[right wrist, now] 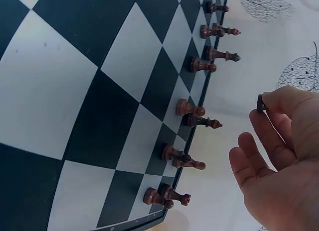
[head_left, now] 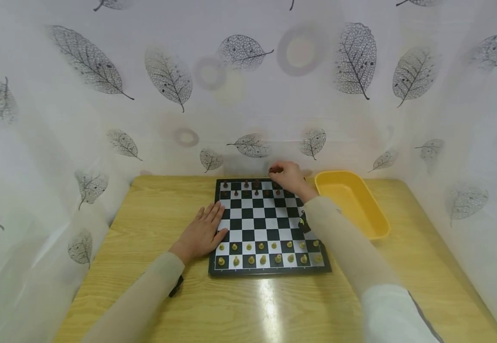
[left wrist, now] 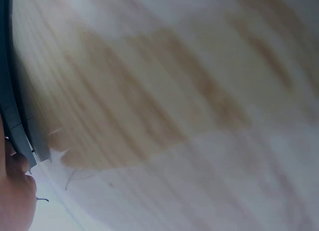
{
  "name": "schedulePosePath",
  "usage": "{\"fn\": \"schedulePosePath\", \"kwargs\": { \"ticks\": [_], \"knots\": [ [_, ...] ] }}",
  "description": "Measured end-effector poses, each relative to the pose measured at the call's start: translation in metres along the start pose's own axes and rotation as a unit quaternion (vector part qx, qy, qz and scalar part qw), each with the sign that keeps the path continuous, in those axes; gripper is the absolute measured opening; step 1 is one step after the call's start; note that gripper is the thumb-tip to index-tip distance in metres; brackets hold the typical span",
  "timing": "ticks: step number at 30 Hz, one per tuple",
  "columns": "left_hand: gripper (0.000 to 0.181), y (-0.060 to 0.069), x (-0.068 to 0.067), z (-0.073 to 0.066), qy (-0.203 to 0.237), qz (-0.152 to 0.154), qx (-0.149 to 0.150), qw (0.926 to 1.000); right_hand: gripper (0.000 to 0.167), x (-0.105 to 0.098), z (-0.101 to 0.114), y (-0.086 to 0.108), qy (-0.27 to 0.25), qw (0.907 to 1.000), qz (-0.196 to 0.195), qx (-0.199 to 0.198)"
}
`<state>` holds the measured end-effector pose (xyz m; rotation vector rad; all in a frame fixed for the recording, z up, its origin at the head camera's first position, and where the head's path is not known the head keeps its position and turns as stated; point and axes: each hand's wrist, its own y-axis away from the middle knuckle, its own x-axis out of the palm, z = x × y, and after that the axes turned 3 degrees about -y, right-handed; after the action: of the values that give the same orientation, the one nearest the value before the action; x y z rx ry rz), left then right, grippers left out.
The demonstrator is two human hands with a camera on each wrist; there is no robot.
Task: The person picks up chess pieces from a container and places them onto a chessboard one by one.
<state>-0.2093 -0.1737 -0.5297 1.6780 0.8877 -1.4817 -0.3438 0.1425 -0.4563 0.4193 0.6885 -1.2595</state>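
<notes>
My right hand (head_left: 289, 177) is over the far edge of the chessboard (head_left: 269, 271), toward its right corner. Its thumb and forefinger pinch a small dark brown chess piece (right wrist: 260, 104), mostly hidden by the fingertips, so its kind is unclear. Flat against the board's left edge rests my left hand (head_left: 203, 231), fingers stretched out. Brown pieces line the far side, among them a rook (right wrist: 175, 195), a bishop (right wrist: 204, 122) and a pawn (right wrist: 188, 108). Along the near side stand two rows of pale yellow pieces (head_left: 263, 259).
To the right of the board is a yellow plastic tray (head_left: 381, 226), close to the right forearm. The wooden table (head_left: 154, 209) ends at a white curtain (head_left: 248, 105) printed with leaves, just past the board's far edge.
</notes>
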Motion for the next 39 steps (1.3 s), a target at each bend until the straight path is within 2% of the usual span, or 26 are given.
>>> {"fn": "schedulePosePath", "kwargs": {
  "ticks": [9, 15, 30, 39],
  "knots": [
    [0.077, 0.001, 0.000, -0.001, 0.003, 0.006, -0.001, 1.0000, 0.026, 0.011, -0.009, -0.005, 0.043, 0.9990, 0.004, -0.007],
    [0.077, 0.001, 0.003, 0.000, 0.006, -0.011, 0.002, 0.9999, 0.026, 0.014, -0.008, -0.005, 0.062, 0.9978, 0.022, -0.009],
    [0.077, -0.001, 0.002, 0.000, -0.004, -0.005, 0.000, 1.0000, 0.028, 0.022, -0.012, -0.010, 0.101, 0.9933, 0.050, 0.025],
    [0.077, -0.001, 0.003, 0.001, -0.006, -0.004, -0.003, 1.0000, 0.024, 0.025, -0.016, -0.012, 0.121, 0.9909, 0.053, 0.024]
  ]
}}
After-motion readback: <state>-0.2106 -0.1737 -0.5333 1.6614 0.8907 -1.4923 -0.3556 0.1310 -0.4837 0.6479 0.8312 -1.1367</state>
